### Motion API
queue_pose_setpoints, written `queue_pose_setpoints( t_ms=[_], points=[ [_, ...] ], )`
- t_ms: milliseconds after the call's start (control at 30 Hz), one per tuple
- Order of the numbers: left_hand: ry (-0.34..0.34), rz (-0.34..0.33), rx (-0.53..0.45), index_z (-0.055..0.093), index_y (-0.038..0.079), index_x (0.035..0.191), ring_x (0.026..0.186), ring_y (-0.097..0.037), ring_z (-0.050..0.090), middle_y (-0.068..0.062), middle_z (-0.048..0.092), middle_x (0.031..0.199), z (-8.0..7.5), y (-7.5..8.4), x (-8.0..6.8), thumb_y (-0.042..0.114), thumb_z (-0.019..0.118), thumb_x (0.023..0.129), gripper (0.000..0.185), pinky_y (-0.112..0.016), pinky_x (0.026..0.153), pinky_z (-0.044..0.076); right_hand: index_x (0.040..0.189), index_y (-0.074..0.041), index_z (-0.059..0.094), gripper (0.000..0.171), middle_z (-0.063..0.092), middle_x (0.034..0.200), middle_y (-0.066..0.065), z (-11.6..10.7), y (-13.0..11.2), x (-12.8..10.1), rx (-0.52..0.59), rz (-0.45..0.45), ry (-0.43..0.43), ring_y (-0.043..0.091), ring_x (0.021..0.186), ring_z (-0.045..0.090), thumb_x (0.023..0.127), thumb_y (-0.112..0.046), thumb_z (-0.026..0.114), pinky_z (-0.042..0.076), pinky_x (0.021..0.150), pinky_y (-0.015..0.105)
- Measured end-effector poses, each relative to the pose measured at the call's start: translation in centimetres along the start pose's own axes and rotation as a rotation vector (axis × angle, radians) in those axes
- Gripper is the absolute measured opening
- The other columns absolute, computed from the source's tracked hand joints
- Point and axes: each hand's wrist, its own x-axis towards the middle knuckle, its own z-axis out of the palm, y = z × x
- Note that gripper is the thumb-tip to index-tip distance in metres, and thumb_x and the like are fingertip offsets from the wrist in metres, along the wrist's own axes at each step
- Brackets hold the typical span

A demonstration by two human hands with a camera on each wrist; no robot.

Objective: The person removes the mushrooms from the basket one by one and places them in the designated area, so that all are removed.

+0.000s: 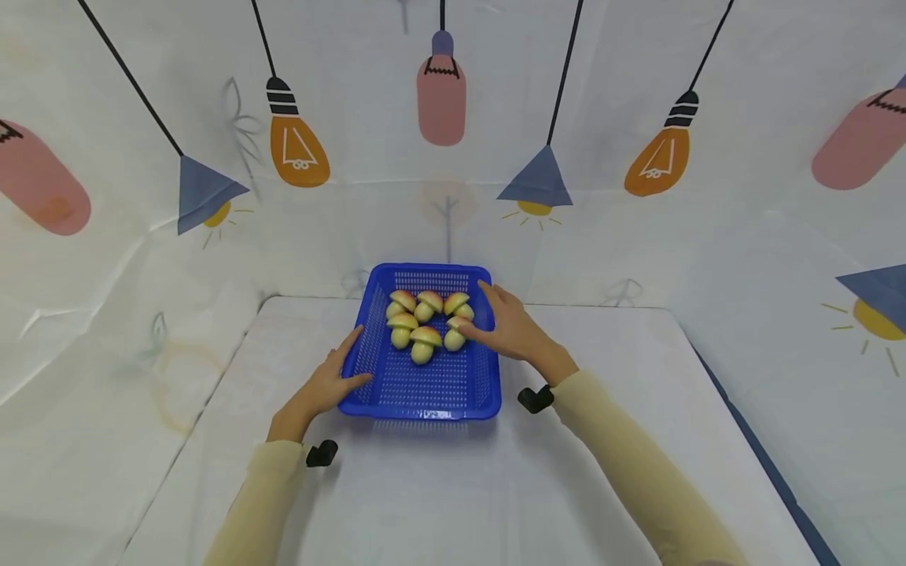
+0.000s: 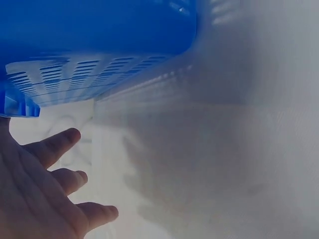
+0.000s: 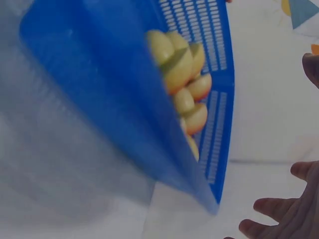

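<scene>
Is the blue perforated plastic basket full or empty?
Partly filled: in the head view, the basket holds six yellow-capped mushroom-shaped pieces toward its far side, leaving its near floor bare.

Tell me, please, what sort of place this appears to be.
Probably a makeshift indoor recording booth, judging by the white lamp-printed sheet backdrop, the plain white rectangular table and the small black wrist-worn devices.

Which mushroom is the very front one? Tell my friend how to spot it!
Across the white table, find the blue basket between left hand and right hand. Six mushrooms huddle inside. The front mushroom is nearest the basket's near rim; the other five sit farther back.
</scene>
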Motion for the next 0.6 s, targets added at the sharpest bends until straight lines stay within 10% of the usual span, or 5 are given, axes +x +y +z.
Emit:
queue_pose_setpoints(
  t_ms=[600],
  points=[
    [0.071, 0.011, -0.299, 0.008, 0.039, 0.166, 0.15, -0.052, 0.029, -0.015, 0.011, 0.173, 1.0, -0.7, -0.3, 0.029, 0.067, 0.099, 0.089, -0.071, 0.114, 0.031, 0.166, -0.011, 0.014, 0.111, 0.024, 0.17, 0.014, 4.5, -3.4, 4.1, 0.147, -0.041, -0.04, 0.036, 0.157, 0.022, 0.087, -0.063, 0.07, 0.026, 0.123, 0.058]
  ],
)
